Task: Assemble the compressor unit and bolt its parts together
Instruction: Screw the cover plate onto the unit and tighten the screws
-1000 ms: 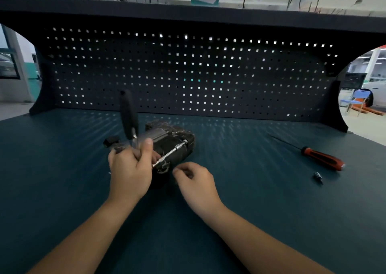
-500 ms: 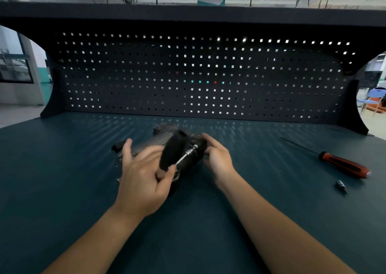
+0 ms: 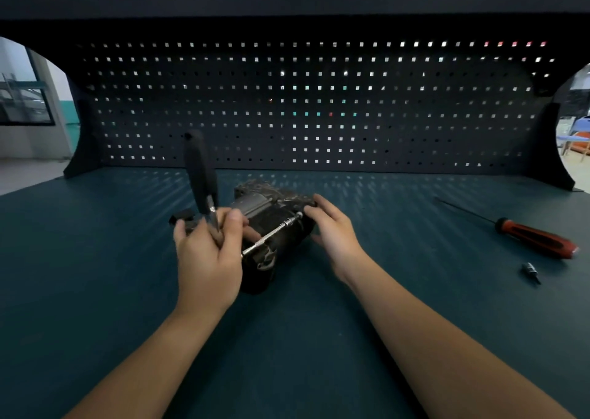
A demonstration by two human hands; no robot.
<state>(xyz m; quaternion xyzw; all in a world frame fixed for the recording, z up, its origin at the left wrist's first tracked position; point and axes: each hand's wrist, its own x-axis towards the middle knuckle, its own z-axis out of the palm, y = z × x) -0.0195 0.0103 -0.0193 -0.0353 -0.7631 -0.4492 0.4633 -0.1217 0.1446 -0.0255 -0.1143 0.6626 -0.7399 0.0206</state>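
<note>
Work the compressor unit (image 3: 274,224) where it lies on the table (image 3: 95,291), mid-depth, left of centre. With left hand (image 3: 207,252) wrapped round the ratchet (image 3: 199,176) below its upright black handle and right hand (image 3: 332,230) laid loose-fingered on the unit's right end, brace firmly; seat the tool's head, hidden under that hand, square, then swing short strokes.

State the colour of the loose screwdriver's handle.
The screwdriver handle is red with black, clearest in the head view.

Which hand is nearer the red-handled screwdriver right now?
Right. The right hand rests on the compressor, left of the red-handled screwdriver; the left hand grips the ratchet at the compressor's other end, farther left.
</note>
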